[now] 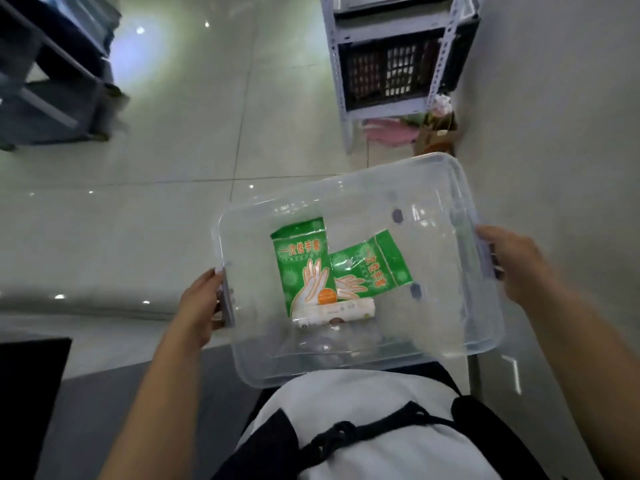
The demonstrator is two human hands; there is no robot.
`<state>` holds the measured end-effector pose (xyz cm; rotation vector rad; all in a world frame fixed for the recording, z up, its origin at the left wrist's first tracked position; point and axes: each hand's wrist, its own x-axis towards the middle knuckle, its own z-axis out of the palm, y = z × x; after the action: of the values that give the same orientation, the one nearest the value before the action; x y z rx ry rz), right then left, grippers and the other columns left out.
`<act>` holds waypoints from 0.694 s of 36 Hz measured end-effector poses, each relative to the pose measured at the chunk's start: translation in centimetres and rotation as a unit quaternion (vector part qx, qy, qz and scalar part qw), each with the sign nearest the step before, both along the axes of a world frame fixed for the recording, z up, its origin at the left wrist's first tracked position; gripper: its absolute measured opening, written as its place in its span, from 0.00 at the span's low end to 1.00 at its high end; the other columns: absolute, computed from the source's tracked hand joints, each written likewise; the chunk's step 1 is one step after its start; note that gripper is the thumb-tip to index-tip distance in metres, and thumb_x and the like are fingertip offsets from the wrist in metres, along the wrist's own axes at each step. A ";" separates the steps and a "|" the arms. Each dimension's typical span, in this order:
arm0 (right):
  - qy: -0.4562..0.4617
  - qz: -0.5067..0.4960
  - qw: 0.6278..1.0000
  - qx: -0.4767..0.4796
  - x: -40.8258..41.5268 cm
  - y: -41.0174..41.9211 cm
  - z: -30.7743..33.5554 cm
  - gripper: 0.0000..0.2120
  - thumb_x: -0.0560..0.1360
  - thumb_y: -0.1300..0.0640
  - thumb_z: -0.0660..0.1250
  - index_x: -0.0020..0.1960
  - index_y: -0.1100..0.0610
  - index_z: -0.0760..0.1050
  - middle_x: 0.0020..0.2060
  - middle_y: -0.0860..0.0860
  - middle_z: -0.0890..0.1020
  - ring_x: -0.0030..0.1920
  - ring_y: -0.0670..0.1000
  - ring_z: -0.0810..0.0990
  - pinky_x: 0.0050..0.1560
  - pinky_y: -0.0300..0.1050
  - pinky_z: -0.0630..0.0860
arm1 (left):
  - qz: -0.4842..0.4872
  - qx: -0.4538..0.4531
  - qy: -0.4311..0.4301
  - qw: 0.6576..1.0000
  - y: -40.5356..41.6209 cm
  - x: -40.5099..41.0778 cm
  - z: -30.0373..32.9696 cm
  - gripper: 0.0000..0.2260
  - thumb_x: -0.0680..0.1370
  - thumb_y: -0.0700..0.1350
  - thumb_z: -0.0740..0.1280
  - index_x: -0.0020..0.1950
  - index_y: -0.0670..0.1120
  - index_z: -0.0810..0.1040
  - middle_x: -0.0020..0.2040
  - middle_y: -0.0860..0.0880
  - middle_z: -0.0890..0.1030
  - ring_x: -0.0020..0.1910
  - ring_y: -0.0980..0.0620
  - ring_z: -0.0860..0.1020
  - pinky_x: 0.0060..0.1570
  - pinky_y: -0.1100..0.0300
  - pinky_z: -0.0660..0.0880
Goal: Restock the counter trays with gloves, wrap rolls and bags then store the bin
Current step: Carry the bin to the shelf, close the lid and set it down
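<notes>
I carry a clear plastic bin (460,188) in front of my waist, above the tiled floor. My left hand (202,303) grips its left handle and my right hand (512,261) grips its right handle. Inside lie two green packs of disposable gloves: one upright pack (304,265) and a second pack (374,268) tilted to its right and partly under it. A small white wrap roll box (336,311) lies just below the packs. The rest of the bin's bottom looks bare.
A grey metal shelf rack (391,64) with a dark crate stands ahead at the upper right, with pink items and a brown bag (436,136) on the floor under it. A dark cart (52,84) stands at the upper left. A dark surface (31,375) is at the lower left.
</notes>
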<state>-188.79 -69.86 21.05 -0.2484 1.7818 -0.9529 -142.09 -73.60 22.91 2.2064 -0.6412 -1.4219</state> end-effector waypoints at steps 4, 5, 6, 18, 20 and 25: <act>0.002 0.074 0.997 0.009 1.6 -8.1 0.5 0.08 0.71 0.49 0.71 0.41 0.54 0.80 0.40 0.53 0.84 0.36 0.52 0.81 0.33 0.41 0.73 | 0.031 0.011 0.004 0.999 -2.5 1.5 0.6 0.13 0.81 0.57 0.63 0.63 0.56 0.77 0.56 0.43 0.80 0.49 0.42 0.79 0.47 0.46 0.77; 0.002 0.086 0.996 0.011 2.1 -10.1 0.6 0.09 0.68 0.47 0.72 0.40 0.53 0.81 0.41 0.54 0.83 0.38 0.53 0.81 0.35 0.43 0.72 | 0.038 0.013 0.000 0.999 -3.4 2.0 0.4 0.13 0.81 0.55 0.63 0.64 0.56 0.76 0.58 0.43 0.80 0.51 0.41 0.79 0.50 0.44 0.77; 0.001 0.099 0.995 0.012 2.7 -12.2 0.5 0.11 0.65 0.46 0.72 0.39 0.53 0.81 0.40 0.54 0.83 0.38 0.54 0.81 0.37 0.44 0.72 | 0.046 0.016 -0.007 0.999 -4.4 2.5 0.1 0.13 0.82 0.53 0.63 0.65 0.56 0.76 0.60 0.42 0.79 0.52 0.40 0.78 0.53 0.41 0.76; 0.096 0.120 0.987 -0.043 10.1 -36.9 1.6 0.05 0.70 0.58 0.73 0.47 0.53 0.82 0.39 0.51 0.85 0.37 0.53 0.83 0.36 0.45 0.82 | 0.126 -0.105 0.004 0.987 -28.8 9.2 -2.6 0.19 0.79 0.52 0.69 0.69 0.51 0.76 0.57 0.42 0.82 0.46 0.47 0.79 0.56 0.44 0.76; 0.106 0.107 0.987 -0.063 11.2 -40.7 3.1 0.08 0.69 0.58 0.74 0.48 0.54 0.84 0.35 0.50 0.86 0.33 0.50 0.84 0.33 0.44 0.82 | 0.118 -0.115 0.007 0.986 -33.3 10.5 -2.3 0.18 0.79 0.53 0.68 0.68 0.53 0.77 0.59 0.43 0.82 0.46 0.48 0.80 0.54 0.46 0.77; 0.089 0.092 0.988 -0.088 14.2 -48.0 5.1 0.06 0.68 0.55 0.75 0.45 0.49 0.84 0.36 0.46 0.87 0.33 0.48 0.86 0.29 0.42 0.80 | 0.114 -0.132 0.011 0.985 -43.0 13.4 -1.8 0.17 0.77 0.58 0.68 0.64 0.55 0.80 0.50 0.48 0.82 0.42 0.50 0.79 0.50 0.46 0.79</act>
<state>-174.64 -117.85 26.15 -0.6160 1.8003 -0.9801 -128.74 -116.64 21.08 1.9813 -0.5172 -1.1713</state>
